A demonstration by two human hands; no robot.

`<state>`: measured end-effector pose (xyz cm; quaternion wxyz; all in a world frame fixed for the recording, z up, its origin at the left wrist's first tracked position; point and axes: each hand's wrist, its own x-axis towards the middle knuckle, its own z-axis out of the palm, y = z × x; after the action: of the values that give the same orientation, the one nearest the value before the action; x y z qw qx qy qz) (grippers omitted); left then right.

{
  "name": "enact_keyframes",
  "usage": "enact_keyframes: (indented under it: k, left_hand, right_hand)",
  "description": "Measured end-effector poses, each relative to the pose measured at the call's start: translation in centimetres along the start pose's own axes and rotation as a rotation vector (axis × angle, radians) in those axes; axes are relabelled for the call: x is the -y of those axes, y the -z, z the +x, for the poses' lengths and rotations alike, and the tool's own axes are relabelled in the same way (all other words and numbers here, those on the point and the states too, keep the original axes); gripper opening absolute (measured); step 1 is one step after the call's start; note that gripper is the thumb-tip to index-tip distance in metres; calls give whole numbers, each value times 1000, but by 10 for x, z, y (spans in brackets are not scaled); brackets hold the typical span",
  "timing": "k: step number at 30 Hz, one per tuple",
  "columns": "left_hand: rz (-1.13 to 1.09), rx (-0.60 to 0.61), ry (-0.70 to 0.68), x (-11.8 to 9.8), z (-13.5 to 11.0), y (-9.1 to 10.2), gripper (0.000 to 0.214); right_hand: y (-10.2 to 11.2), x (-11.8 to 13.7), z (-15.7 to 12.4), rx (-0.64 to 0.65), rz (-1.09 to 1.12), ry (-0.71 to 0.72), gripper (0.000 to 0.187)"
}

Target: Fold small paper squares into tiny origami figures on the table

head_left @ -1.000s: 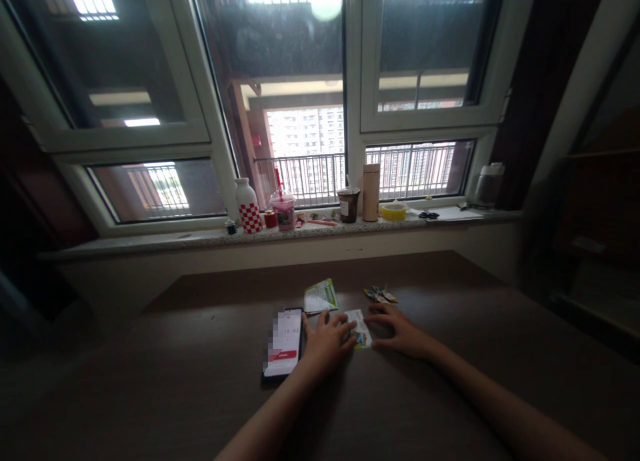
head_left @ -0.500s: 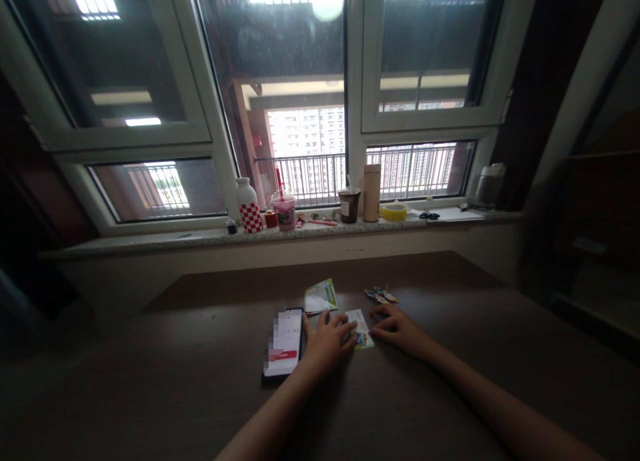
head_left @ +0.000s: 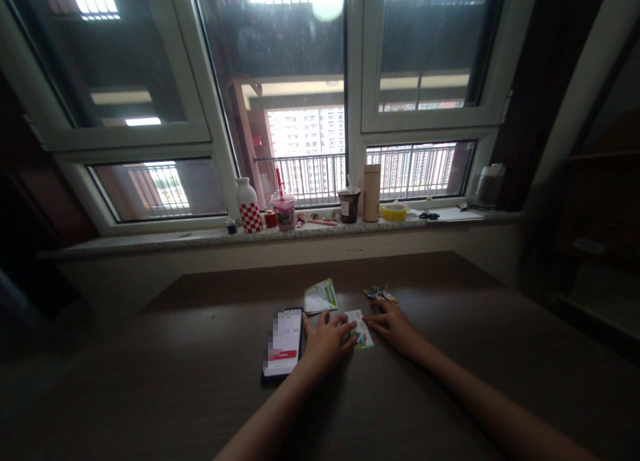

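Paper (head_left: 364, 334) flat on bench (head_left: 400, 414) beneath loosely spread fingers of left hand (head_left: 325, 341); at its right edge, half-curled right hand (head_left: 399, 329), grip unclear. Seemingly mid-handling; beyond, stacked sheets (head_left: 321, 296) apparently remaining, small folded-looking pieces (head_left: 379, 293) apparently done.

We get daylight through the windows (head_left: 295, 54) up top, leaving the table (head_left: 165, 381) dim. A round glare (head_left: 327, 2) (pale, hazy) sits top centre; distant buildings (head_left: 307, 138) bleach white. Wide-angle stretch splays the sides, pixel blocks mask the left of the phone (head_left: 286, 344), and we find the print on the slip (head_left: 361, 340) too soft to read.
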<state>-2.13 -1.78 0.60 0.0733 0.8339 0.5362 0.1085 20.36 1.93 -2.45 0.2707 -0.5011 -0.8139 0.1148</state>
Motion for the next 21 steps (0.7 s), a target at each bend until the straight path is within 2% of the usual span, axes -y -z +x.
enact_keyframes:
  k: [14,21]
  left_hand:
    - [-10,-36,-21,1,0,-2,38]
    - [-13,-75,-36,2,-2,-4,37]
  right_hand:
    - [-5,16,-2,8,-235,-94,39]
    - [-9,15,-1,-13,-281,-76,39]
